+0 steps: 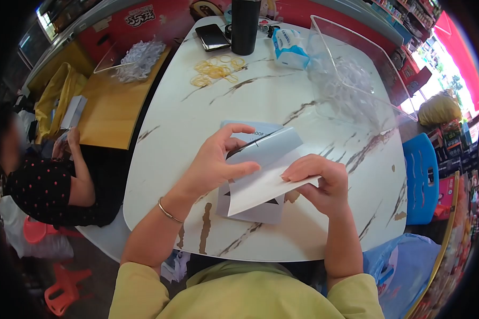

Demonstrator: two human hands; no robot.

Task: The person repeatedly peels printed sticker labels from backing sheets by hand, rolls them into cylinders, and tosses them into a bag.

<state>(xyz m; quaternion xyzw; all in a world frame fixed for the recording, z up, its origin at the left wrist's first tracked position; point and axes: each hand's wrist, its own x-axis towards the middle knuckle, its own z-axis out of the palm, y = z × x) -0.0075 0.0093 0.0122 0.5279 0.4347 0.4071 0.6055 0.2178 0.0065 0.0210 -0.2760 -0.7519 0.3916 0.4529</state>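
My right hand [322,181] pinches the right edge of a curled white paper sheet [263,186], thumb below and fingers above. Part of the sheet bends over, showing a pale bluish face with a dark line. At its left side my left hand [218,157] is open, thumb and fingers apart in a C shape; the thumb lies close to the sheet, and whether it touches cannot be made out. Beneath lies a light-blue printed piece [231,126] with lettering partly hidden. A pale piece with dark triangular marks [255,213] shows below the sheet.
On the white marbled table [165,159] are yellow rubber bands [215,72], a phone [213,38], a black bottle [245,26], a blue-white packet [291,48] and a clear bin [351,80] of transparent pieces. A blue chair [421,178] stands right; another person [53,181] sits left.
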